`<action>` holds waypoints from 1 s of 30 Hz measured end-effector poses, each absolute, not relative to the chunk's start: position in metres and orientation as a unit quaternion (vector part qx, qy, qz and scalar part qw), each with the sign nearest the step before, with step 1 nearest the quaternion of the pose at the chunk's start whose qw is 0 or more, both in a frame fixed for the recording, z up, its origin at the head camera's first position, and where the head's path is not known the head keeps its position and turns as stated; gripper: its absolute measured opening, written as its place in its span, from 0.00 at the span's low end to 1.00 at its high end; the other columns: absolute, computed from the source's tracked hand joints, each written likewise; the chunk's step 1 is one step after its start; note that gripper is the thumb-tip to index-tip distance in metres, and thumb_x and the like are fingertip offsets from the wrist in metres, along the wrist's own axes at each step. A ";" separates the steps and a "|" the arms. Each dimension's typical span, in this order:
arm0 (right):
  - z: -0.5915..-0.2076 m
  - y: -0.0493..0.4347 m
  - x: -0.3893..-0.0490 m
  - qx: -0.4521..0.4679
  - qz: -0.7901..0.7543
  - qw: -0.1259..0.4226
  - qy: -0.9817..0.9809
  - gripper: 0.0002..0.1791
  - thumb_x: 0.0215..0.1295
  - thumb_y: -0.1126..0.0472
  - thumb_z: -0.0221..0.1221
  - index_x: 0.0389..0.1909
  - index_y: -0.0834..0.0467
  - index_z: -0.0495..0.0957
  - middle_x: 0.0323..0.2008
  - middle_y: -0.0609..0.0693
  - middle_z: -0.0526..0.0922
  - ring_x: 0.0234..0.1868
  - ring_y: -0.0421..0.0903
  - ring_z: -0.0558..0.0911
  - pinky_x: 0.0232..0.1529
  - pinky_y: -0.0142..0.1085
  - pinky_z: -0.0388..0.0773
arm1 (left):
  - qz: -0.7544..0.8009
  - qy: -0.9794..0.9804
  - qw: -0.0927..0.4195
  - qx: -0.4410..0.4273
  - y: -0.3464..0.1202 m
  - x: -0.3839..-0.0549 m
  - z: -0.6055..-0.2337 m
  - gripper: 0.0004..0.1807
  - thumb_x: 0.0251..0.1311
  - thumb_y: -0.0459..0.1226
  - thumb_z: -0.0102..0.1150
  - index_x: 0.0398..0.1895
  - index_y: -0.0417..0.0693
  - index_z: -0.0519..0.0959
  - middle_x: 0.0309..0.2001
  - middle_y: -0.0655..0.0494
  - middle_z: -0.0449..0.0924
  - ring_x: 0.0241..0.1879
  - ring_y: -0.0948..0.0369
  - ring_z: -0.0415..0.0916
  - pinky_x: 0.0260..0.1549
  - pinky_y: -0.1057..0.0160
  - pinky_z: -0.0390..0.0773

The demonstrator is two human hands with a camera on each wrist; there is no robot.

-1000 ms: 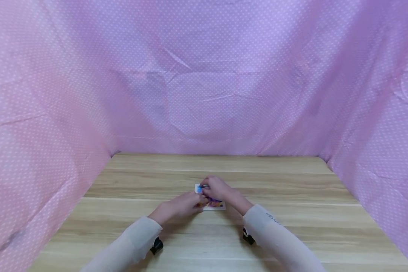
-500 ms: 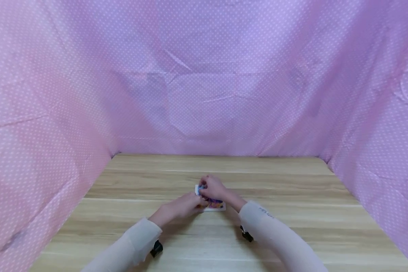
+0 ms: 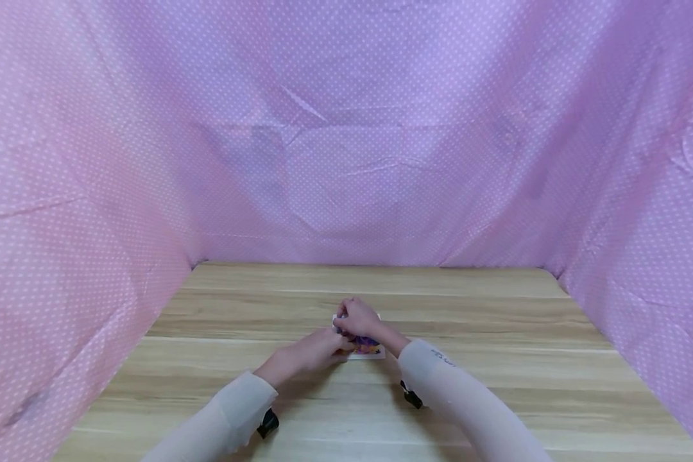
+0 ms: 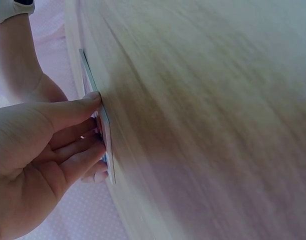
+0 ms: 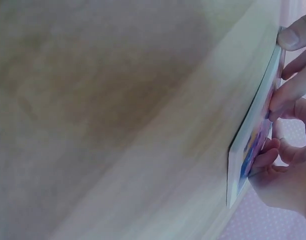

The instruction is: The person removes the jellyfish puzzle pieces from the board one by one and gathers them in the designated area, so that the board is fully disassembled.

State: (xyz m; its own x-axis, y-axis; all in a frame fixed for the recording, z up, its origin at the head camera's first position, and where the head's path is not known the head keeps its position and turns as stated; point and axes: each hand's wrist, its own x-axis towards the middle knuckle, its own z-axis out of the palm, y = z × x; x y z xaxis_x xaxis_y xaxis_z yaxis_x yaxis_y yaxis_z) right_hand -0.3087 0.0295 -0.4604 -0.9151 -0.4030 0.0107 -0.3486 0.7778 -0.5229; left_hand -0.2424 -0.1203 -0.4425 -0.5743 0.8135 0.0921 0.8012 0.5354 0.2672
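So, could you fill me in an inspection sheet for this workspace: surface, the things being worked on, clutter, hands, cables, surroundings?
Surface: light wood-grain table.
Job's things: one thin picture board, white-bordered and colourful, lying on the table, partly hidden by the hands.
Clutter: nothing seen.
Left hand: thumb on the board's edge, fingers over its picture; firmness of hold unclear.
Right hand: fingers bent over the picture; whether they pinch anything can't be told.
Cables: nothing seen.
Surroundings: pink cloth with white dots, behind the table and on both sides; pale sleeves on both arms, a black device near the left wrist.
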 end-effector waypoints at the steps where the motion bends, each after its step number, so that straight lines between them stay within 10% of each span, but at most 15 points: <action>1: -0.461 0.029 -0.309 -0.195 -0.267 0.054 0.942 0.09 0.59 0.54 0.60 0.36 0.54 0.79 0.39 0.51 0.77 0.35 0.44 0.73 0.35 0.35 0.72 | 0.141 0.876 0.022 0.460 -0.120 -0.242 -0.443 0.06 0.68 0.29 0.60 0.38 0.45 0.86 0.41 0.54 0.86 0.42 0.62 0.80 0.43 0.69 0.81; 13: -0.465 0.020 -0.309 -0.142 -0.299 0.048 0.942 0.14 0.50 0.55 0.64 0.17 0.50 0.67 0.16 0.40 0.68 0.18 0.38 0.66 0.19 0.29 0.61 | 0.156 0.874 0.027 0.460 -0.119 -0.241 -0.449 0.05 0.68 0.28 0.60 0.36 0.44 0.83 0.37 0.55 0.83 0.38 0.64 0.73 0.40 0.70 0.76; 30: -0.459 0.017 -0.314 -0.159 -0.259 0.022 0.953 0.10 0.49 0.53 0.67 0.23 0.50 0.75 0.23 0.42 0.76 0.25 0.41 0.73 0.25 0.31 0.70 | 0.169 0.864 0.003 0.474 -0.118 -0.241 -0.445 0.07 0.65 0.26 0.61 0.29 0.43 0.80 0.32 0.56 0.78 0.37 0.63 0.71 0.39 0.68 0.75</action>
State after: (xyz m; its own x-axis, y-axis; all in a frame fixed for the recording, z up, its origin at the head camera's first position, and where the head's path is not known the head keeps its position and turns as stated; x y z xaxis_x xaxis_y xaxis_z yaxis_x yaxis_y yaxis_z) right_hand -0.3140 0.0175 -0.4595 -0.9488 -0.3134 0.0401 -0.2905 0.8156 -0.5004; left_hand -0.2407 -0.1185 -0.4445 -0.5514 0.8198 0.1545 0.8175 0.4941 0.2961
